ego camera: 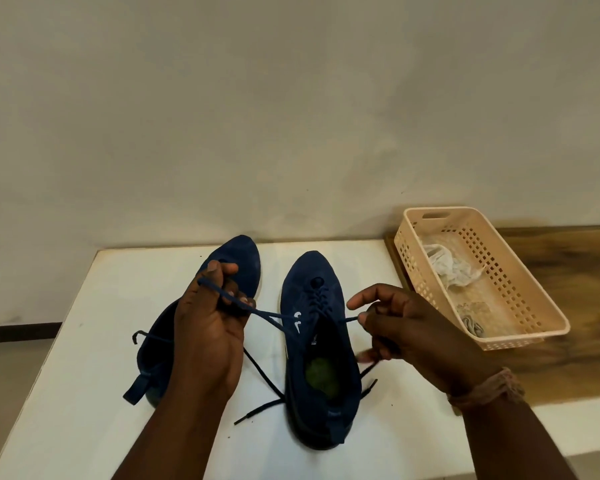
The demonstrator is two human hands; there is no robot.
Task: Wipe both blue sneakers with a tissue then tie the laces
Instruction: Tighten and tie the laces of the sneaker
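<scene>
The right dark blue knitted sneaker (321,348) stands on the white flat worktop (84,341), heel toward the person and toe toward the wall. Something round and green lies inside its opening, at the heel. Its thin dark blue lace (274,315) is pulled out to both sides across the tongue. One loose lace end with a dark tip lies on the worktop just beside the heel.

The left hand (210,317) is raised above the other sneaker, palm turned toward the person. Its fingers are curled round the left part of the lace, and the thumb presses the lace against them, so this grip is clamped on the lace. The right hand (399,323), with a pinkish braided band (489,389) on the wrist, is just beside the right side of the same sneaker. Its thumb and a finger pinch the right part of the lace, so this grip too is closed on the lace; the forefinger is stretched out toward the shoe.

The left dark blue knitted sneaker (243,258) lies behind the left hand, partly hidden, with a fabric loop at its heel and a lace end sticking out to the left.

Farther right, on a brown wooden surface (568,271), rests a beige plastic basket (520,271) with perforated walls and a cut handle. In it lie a crumpled white tissue (447,266) and a small grey scrap. A plain pale wall (291,116) rises behind everything.
</scene>
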